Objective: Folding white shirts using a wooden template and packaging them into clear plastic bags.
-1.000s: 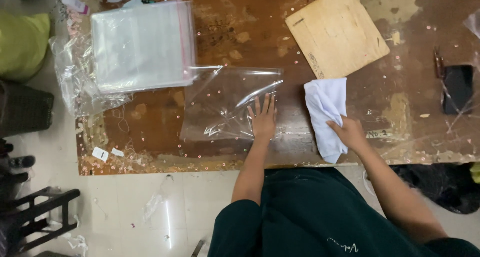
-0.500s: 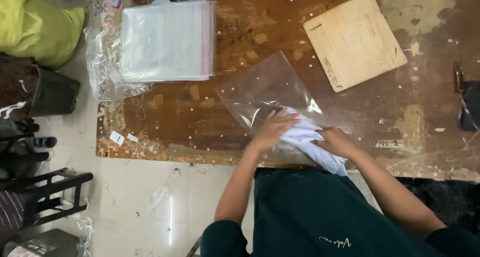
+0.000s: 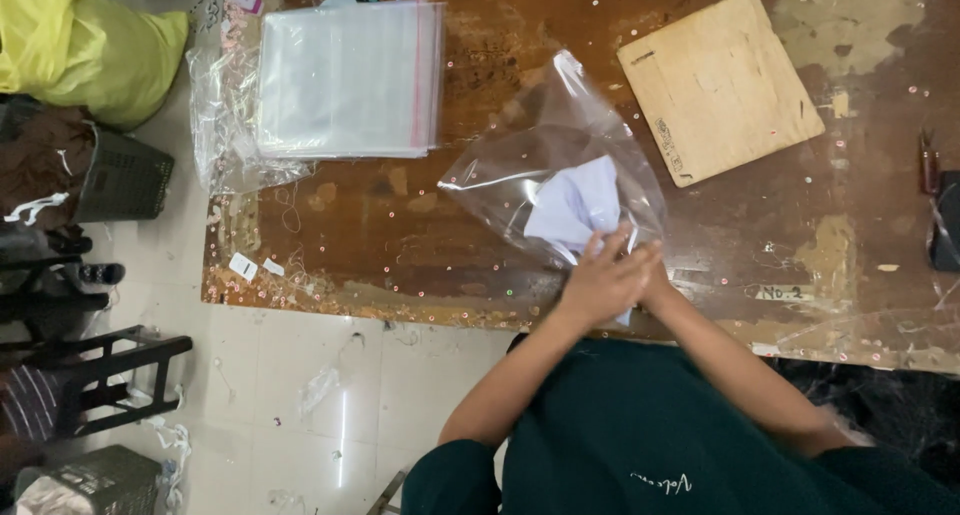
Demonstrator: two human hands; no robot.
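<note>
A worn brown wooden table [image 3: 400, 225], speckled with small glittering bits, is carrying everything here. A thick stack of clear plastic bags with a red strip along one side [image 3: 345, 80] is lying toward the far left corner, partly over a crumpled sheet of loose clear plastic [image 3: 215, 135] hanging at the left edge. A pale square plywood board [image 3: 718, 85] is resting near the far edge, right of centre. A large clear plastic bag [image 3: 545, 165] is standing puffed up near the near edge, and a white folded cloth [image 3: 575, 207] is sitting inside its mouth. The left hand [image 3: 598, 280] and right hand [image 3: 652, 287] are pressing together, overlapping, clamping on the bag's opening and the cloth's lower end.
</note>
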